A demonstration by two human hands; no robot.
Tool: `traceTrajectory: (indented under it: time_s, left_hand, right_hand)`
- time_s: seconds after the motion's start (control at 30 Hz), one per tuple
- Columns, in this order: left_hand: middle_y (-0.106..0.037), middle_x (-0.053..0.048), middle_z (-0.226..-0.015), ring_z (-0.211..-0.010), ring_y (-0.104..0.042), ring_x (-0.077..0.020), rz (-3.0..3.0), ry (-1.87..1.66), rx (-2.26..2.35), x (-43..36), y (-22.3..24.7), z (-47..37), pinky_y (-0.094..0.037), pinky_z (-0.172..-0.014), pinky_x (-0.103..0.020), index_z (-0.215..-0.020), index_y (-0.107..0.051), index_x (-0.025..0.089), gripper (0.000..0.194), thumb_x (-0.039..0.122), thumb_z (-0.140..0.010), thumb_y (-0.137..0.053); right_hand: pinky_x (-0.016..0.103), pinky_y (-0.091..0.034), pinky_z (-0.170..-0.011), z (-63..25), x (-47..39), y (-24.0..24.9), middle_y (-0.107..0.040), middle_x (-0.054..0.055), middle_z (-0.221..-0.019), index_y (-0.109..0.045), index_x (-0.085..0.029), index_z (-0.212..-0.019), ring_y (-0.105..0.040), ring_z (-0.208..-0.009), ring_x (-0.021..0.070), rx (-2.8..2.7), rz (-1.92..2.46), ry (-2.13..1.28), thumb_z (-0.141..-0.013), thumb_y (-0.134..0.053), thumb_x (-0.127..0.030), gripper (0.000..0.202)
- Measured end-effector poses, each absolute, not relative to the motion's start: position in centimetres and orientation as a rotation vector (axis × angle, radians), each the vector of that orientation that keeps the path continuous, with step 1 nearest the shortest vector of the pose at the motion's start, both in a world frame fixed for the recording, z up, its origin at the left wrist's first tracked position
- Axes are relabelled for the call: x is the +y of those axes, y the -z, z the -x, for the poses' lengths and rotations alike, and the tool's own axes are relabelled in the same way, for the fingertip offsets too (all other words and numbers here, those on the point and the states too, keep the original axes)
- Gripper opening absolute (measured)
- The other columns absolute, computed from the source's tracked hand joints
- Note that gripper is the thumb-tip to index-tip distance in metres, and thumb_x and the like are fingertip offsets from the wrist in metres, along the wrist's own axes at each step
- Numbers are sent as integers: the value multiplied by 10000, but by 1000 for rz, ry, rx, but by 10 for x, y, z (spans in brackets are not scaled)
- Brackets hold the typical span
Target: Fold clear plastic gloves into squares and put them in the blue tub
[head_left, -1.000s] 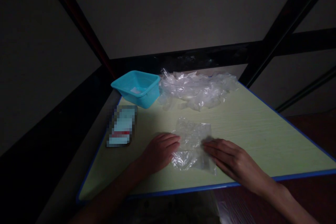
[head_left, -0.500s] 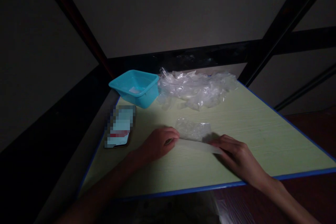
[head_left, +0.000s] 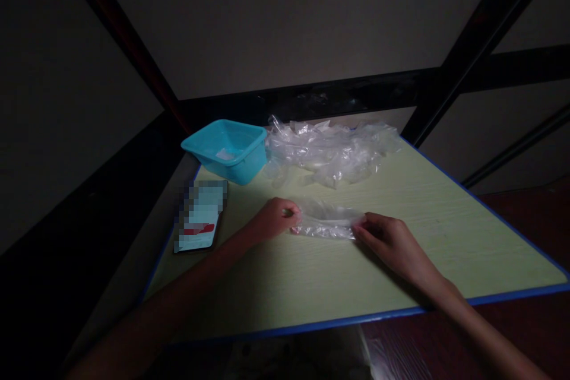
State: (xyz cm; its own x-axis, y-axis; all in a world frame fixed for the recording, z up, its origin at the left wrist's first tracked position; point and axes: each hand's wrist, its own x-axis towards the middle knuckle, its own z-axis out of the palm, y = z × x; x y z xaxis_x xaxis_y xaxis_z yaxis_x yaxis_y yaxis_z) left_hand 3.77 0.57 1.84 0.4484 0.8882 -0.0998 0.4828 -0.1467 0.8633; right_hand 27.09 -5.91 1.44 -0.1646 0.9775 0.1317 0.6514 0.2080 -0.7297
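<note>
Left hand [head_left: 276, 218] and right hand [head_left: 396, 244] apart, each pinching one end of clear plastic sheet [head_left: 328, 230], near crumpled plastic [head_left: 332, 151] on table [head_left: 276, 285]. Sheet appears partly folded; far portion seems unfolded, ends unreleased.

Head cam, qty 1 | worn on person's head | faces fwd + dn | from above near edge of counter [head_left: 445, 231] to wall [head_left: 267, 24] | close rng, L hand [head_left: 275, 218] + R hand [head_left: 392, 242] ctr, forearms from btm
</note>
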Motion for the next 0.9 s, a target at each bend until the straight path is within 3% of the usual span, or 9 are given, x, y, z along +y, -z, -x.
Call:
traceTrajectory:
  time_s: [0.07,0.17,0.43,0.63,0.9]
  left_hand:
    - [-569,50,-558,-480,-604,-106,-1742,-584,1188,6,-18,-40,-438,-508,-190,-668,-538,140,35,106,-665,-544]
    - [-535,77,-611,-440,-589,-81,-1688,-623,1216,5,-18,-41,-433,-485,-181,-808,-492,155,161,77,-672,-528]
    - [-486,111,-686,-431,-577,-54,-1622,-676,1239,2,-14,-42,-437,-457,-165,-943,-397,194,382,33,-637,-559]
    - [-468,106,-725,-424,-568,-49,-1596,-696,1276,0,-12,-44,-435,-444,-167,-988,-367,202,440,17,-627,-538]
    - [-493,74,-771,-444,-583,-56,-1599,-722,1359,-5,-21,-39,-428,-477,-188,-944,-384,187,300,68,-690,-490]
  right_hand:
    - [258,-373,-462,-270,-57,-15,-610,35,-567,-534,-180,-690,-534,-490,150,-1873,1514,-718,-796,-458,-360,223]
    - [265,-368,-457,-269,-55,-13,-615,23,-562,-517,-173,-842,-534,-471,157,-1818,1529,-716,-784,-470,-362,203]
    - [288,-394,-496,-268,-56,-4,-649,33,-588,-411,-119,-1157,-574,-503,184,-1746,1545,-653,-781,-463,-317,428]
    - [282,-374,-494,-265,-57,-4,-616,20,-573,-387,-115,-1205,-526,-482,167,-1786,1580,-565,-788,-434,-309,462]
    - [283,-358,-503,-264,-58,-4,-593,15,-588,-402,-111,-1204,-515,-492,170,-1826,1608,-523,-792,-424,-294,452]
